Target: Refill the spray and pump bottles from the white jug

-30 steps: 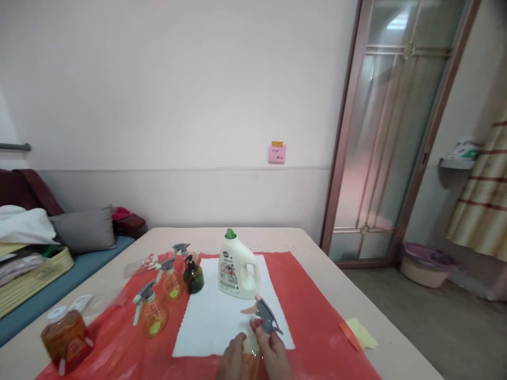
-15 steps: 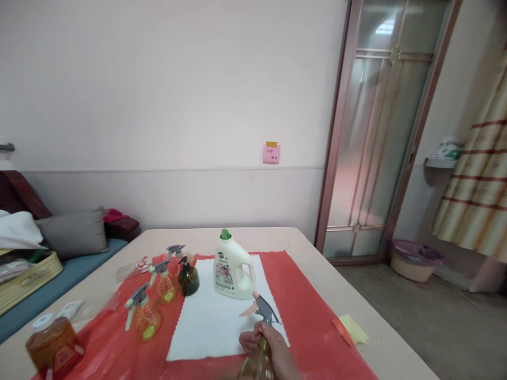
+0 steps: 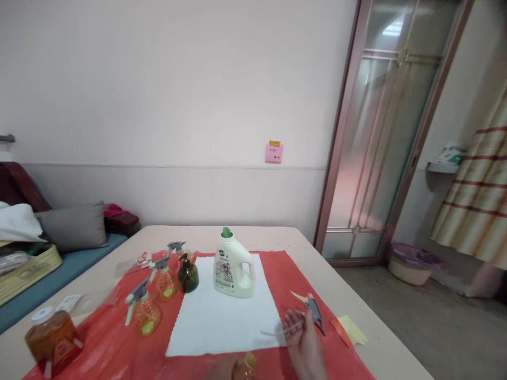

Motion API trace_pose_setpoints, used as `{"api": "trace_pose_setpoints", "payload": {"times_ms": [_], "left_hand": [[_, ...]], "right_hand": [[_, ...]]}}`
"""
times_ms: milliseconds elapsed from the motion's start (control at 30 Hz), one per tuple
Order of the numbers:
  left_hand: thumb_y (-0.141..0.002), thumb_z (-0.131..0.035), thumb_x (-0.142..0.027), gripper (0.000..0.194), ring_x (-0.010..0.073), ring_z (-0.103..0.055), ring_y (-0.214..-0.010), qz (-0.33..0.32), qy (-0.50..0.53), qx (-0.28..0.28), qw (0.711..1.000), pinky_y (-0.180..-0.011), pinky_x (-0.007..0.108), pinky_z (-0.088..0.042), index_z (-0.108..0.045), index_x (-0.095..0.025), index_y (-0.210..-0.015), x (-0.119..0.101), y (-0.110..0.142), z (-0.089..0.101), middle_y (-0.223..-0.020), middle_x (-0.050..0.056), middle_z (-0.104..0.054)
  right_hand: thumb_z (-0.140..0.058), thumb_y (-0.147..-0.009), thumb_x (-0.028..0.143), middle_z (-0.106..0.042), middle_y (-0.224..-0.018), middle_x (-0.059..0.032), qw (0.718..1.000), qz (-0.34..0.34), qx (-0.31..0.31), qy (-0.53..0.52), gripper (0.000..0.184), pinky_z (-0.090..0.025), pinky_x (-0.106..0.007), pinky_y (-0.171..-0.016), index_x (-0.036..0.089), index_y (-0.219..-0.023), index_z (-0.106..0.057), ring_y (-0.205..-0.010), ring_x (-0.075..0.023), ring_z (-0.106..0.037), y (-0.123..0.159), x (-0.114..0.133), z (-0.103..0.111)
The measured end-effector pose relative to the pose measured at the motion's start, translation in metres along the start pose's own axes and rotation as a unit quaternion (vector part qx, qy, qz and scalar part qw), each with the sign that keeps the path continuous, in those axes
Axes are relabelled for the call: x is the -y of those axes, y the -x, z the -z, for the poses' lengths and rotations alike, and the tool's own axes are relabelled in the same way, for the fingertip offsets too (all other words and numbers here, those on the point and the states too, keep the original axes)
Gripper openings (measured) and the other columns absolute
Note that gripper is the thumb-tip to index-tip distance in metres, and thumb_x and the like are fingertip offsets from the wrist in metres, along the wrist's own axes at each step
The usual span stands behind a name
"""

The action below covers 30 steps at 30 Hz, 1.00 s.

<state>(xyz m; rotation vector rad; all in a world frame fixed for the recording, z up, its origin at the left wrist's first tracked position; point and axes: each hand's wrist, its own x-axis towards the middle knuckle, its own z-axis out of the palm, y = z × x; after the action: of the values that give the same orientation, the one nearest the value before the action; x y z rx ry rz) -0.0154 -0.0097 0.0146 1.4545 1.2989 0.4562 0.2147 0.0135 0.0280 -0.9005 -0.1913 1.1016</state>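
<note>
Head view: the right hand (image 3: 304,343) has its fingers (image 3: 292,320) closed around a grey spray head (image 3: 314,311) with its clear dip tube (image 3: 277,331) trailing left over the white towel (image 3: 224,311), held above the red sheet (image 3: 309,285) on the desk (image 3: 356,295). The left hand (image 3: 233,368) – barely in view at the bottom edge – grips the neck of an open amber bottle (image 3: 249,362). Beyond them stand a white detergent jug (image 3: 233,266), a dark green pump bottle (image 3: 187,274) and three orange spray bottles (image 3: 144,312) – none between the hands.
</note>
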Motion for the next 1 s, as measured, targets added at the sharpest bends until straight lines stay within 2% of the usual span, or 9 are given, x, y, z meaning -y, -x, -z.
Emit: {"api": "trace_pose_setpoints", "payload": {"times_ms": [100,267,333,400,467,533,700,833,1000], "left_hand": [[-0.058,-0.08,-0.016,0.042,0.0215,-0.064,-0.08,0.004,-0.054,-0.078,0.995,-0.073,0.031,-0.049,-0.057,-0.02,-0.094,0.005,-0.01,0.026,-0.077,-0.002,-0.065],[-0.067,-0.065,-0.027,0.061,0.0262,-0.062,-0.108,0.018,-0.078,-0.236,0.968,-0.092,0.032,-0.043,-0.039,-0.017,-0.121,0.017,-0.032,0.078,-0.122,0.011,-0.061],[-0.066,-0.063,-0.028,0.067,0.0285,-0.059,-0.116,0.037,-0.081,-0.282,0.955,-0.096,0.034,-0.042,-0.034,-0.015,-0.125,0.023,-0.041,0.09,-0.129,0.016,-0.057],[-0.065,-0.063,-0.028,0.068,0.0287,-0.058,-0.118,0.051,-0.083,-0.311,0.945,-0.096,0.033,-0.043,-0.034,-0.017,-0.126,0.029,-0.048,0.094,-0.127,0.014,-0.058],[-0.065,-0.064,-0.027,0.067,0.0276,-0.06,-0.117,0.059,-0.088,-0.325,0.94,-0.095,0.031,-0.044,-0.035,-0.019,-0.124,0.033,-0.053,0.092,-0.123,0.012,-0.06],[-0.066,-0.063,-0.026,0.066,0.0271,-0.061,-0.116,0.063,-0.094,-0.327,0.938,-0.093,0.03,-0.045,-0.036,-0.019,-0.125,0.035,-0.058,0.087,-0.124,0.012,-0.06],[-0.071,-0.06,-0.031,0.071,0.0286,-0.063,-0.112,0.079,-0.108,-0.313,0.94,-0.088,0.032,-0.047,-0.031,-0.015,-0.134,0.04,-0.064,0.081,-0.128,0.018,-0.058],[-0.062,-0.065,-0.022,0.083,0.0309,-0.062,-0.113,0.111,-0.104,-0.295,0.943,-0.087,0.033,-0.047,-0.028,-0.014,-0.136,0.045,-0.07,0.083,-0.13,0.021,-0.057],[-0.059,-0.066,-0.018,0.088,0.0312,-0.062,-0.114,0.115,-0.087,-0.296,0.944,-0.088,0.032,-0.046,-0.026,-0.012,-0.137,0.05,-0.073,0.08,-0.132,0.023,-0.054]], "right_hand": [[-0.074,-0.05,0.075,-0.057,-0.057,0.0078,0.999,0.015,-0.014,0.028,0.063,-0.044,-0.023,-0.05,0.023,-0.076,-0.051,-0.048,-0.0089,-0.051,-0.006,0.004,0.011],[-0.063,-0.066,0.075,-0.042,-0.046,0.0069,0.984,0.015,0.018,0.178,0.057,-0.021,-0.022,-0.037,0.021,-0.059,-0.047,-0.037,-0.0064,-0.03,-0.01,-0.018,0.012],[-0.06,-0.073,0.071,-0.04,-0.044,0.0067,0.967,0.03,0.016,0.251,0.053,-0.021,-0.022,-0.037,0.021,-0.059,-0.048,-0.037,-0.0073,-0.03,-0.02,-0.023,0.008],[-0.061,-0.08,0.061,-0.05,-0.054,0.0047,0.946,0.058,0.015,0.319,0.043,-0.031,-0.022,-0.04,0.019,-0.07,-0.056,-0.043,-0.0088,-0.04,-0.037,-0.022,0.003],[-0.061,-0.087,0.049,-0.062,-0.078,0.0006,0.921,0.092,0.021,0.379,0.032,-0.046,-0.025,-0.053,0.017,-0.092,-0.061,-0.06,-0.0114,-0.054,-0.057,-0.019,-0.003],[-0.059,-0.091,0.041,-0.063,-0.1,-0.0031,0.894,0.113,0.034,0.432,0.029,-0.053,-0.033,-0.07,0.017,-0.109,-0.059,-0.08,-0.0153,-0.061,-0.075,-0.017,-0.008],[-0.06,-0.092,0.038,-0.063,-0.114,-0.0061,0.835,0.113,0.086,0.532,0.028,-0.055,-0.038,-0.081,0.02,-0.112,-0.061,-0.094,-0.0187,-0.063,-0.091,-0.025,-0.011],[-0.06,-0.091,0.038,-0.061,-0.119,-0.0075,0.808,0.143,0.11,0.56,0.033,-0.055,-0.041,-0.083,0.019,-0.117,-0.058,-0.098,-0.0202,-0.062,-0.082,-0.03,-0.013],[-0.06,-0.091,0.037,-0.057,-0.128,-0.0085,0.795,0.205,0.132,0.555,0.034,-0.05,-0.047,-0.093,0.021,-0.12,-0.058,-0.11,-0.0239,-0.058,-0.078,-0.034,-0.046]]}}
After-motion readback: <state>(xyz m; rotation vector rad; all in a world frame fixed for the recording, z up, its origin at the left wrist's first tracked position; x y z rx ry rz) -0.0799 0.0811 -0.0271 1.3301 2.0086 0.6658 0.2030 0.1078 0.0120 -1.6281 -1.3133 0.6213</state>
